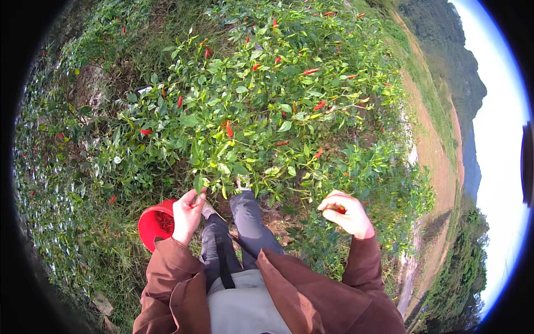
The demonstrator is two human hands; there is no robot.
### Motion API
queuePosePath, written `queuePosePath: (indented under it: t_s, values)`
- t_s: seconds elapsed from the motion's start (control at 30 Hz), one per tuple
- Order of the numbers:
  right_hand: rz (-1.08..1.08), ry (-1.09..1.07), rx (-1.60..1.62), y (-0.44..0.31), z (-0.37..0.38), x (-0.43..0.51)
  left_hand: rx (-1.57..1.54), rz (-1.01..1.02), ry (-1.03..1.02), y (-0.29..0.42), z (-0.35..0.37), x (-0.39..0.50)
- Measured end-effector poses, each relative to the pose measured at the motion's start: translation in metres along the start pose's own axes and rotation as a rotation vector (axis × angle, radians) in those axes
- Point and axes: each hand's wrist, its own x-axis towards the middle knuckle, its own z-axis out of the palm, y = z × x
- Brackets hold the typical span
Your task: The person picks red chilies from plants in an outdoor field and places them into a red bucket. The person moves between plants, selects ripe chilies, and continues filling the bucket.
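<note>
My left hand (188, 213) is beside the red plastic bucket (147, 227), its fingers closed around a red chili pepper (193, 205), with a green leaf at the fingertips. Red peppers lie inside the bucket. To the right, my right hand (348, 213) is curled around several red chili peppers (338, 208) at the edge of the foliage. Before me spread leafy chili pepper plants (250, 104) bearing red and green fruit, among them a red pepper (229, 129) hanging near the middle and another (319, 153) above my right hand.
Grass and weeds (108, 234) surround the bucket. More pepper plants (46, 167) grow at the far left. A bare dirt strip (434, 154) runs along the right, with wooded hills (459, 62) beyond. My trousered legs (250, 217) stand close against the plants.
</note>
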Motion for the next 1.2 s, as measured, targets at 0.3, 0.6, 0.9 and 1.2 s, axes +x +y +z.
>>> queuePosePath:
  t_s: [0.3,0.6,0.9,1.2]
  values:
    - [0.116,0.38,0.008,0.046,-0.061,0.044,-0.023,0.321,-0.329,0.175,0.069,-0.027]
    - [0.231,0.331,0.903,0.106,0.01,0.108,0.286,0.205,-0.348,0.155,0.165,0.034]
    - [0.149,0.206,0.753,0.091,-0.004,0.137,0.235,-0.036,-0.344,0.157,0.182,0.053]
    - [0.106,0.096,0.522,0.089,-0.031,0.161,0.23,-0.135,-0.394,0.151,0.201,0.074]
